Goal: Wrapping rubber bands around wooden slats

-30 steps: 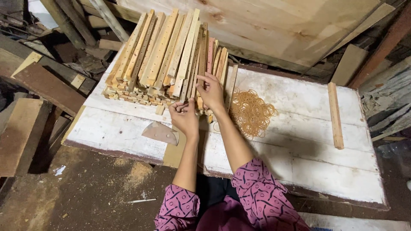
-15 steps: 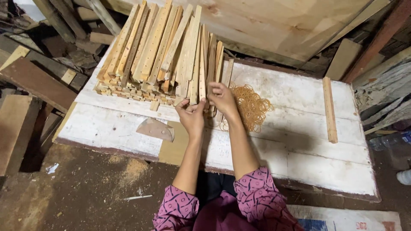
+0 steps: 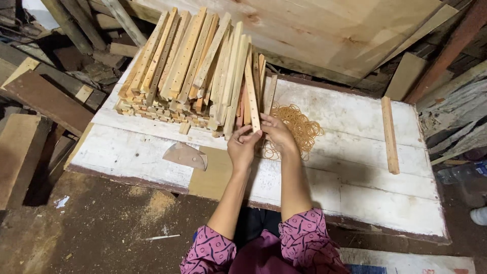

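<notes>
On the white-painted board (image 3: 355, 172), seen from the head camera, both hands meet at the near end of one narrow wooden strip (image 3: 251, 96). The left hand (image 3: 243, 147) has its fingers curled around the strip's lower end, and the right hand (image 3: 276, 134) pinches the same end from the other side, fingertips touching the wood. The strip stands tilted, its far end leaning up over the stack of drilled wooden slats (image 3: 187, 71), which lies on the board's far left part. Just right of the hands, a loose heap of tan rubber bands (image 3: 302, 127) rests on the board, touching the right hand's back edge. Left of the hands lies a flat half-round metal piece (image 3: 185, 155). Well to the right, a single wooden stick (image 3: 389, 134) lies alone on the board. Pink patterned sleeves (image 3: 299, 238) cover both forearms near the board's front edge.
</notes>
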